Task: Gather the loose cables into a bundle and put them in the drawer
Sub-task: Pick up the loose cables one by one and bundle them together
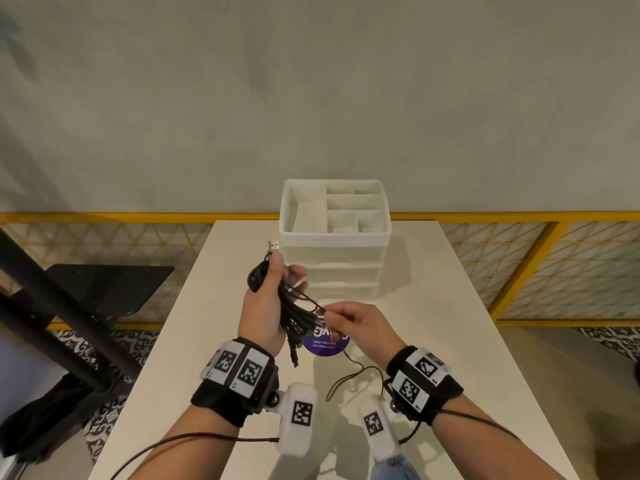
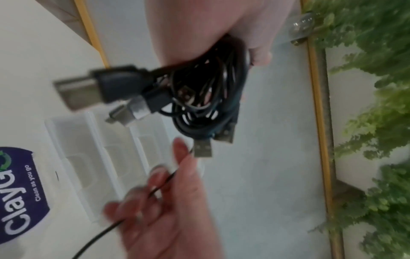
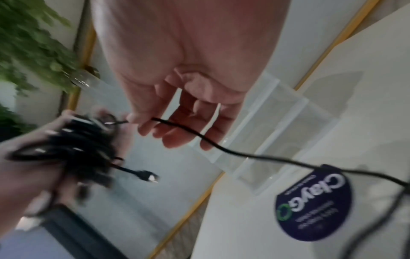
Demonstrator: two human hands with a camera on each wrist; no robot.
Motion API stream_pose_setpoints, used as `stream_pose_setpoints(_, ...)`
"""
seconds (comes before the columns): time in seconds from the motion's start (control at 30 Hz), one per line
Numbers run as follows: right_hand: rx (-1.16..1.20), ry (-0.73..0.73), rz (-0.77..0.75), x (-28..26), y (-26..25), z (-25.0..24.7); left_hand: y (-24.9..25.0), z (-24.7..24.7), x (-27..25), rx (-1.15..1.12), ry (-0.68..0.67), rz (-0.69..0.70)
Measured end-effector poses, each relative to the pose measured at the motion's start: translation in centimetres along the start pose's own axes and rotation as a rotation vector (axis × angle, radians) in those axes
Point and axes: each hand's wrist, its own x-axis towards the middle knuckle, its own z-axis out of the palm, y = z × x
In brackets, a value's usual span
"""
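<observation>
My left hand grips a bundle of black cables above the table, with a silver USB plug sticking up past the thumb and other plugs hanging below. The same cable bundle fills the left wrist view. My right hand pinches one thin black cable coming off the bundle; its loose end trails down onto the table toward me. The white drawer unit stands at the table's far edge behind the hands, its drawers pushed in.
A round dark blue sticker lies on the white table under the hands. The drawer unit's top tray has several empty compartments. A yellow railing runs behind the table. A black stand is at the left.
</observation>
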Motion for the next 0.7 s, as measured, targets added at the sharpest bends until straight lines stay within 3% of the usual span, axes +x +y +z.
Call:
stream_pose_setpoints(0.1,-0.049,-0.014,0.052,-0.3,2.4,-1.4,1.1,-0.3,0.3,-0.208,-0.058,-0.044)
stream_pose_setpoints(0.23,0.008,-0.013,0.156,-1.7,4.8,-2.4,2.4,-1.1,0.9,-0.216,-0.021,0.016)
stream_pose_setpoints(0.33,-0.065,-0.050,0.205,-2.4,5.1,-2.4,2.4,-1.2,1.0,-0.080,0.081,0.092)
stream_pose_setpoints(0.43,-0.199,-0.149,0.190,-2.4,3.4,-2.2,1.6,-0.8,0.5,0.221,0.127,0.187)
stream_pose_setpoints(0.53,-0.206,-0.215,0.148,-2.0,0.1,-1.8,0.0,-0.9,0.1,0.529,0.093,0.241)
stream_pose_setpoints(0.7,-0.132,-0.102,-0.012,-1.2,-5.1,-1.0,-2.1,-0.6,-0.7,0.595,-0.060,0.138)
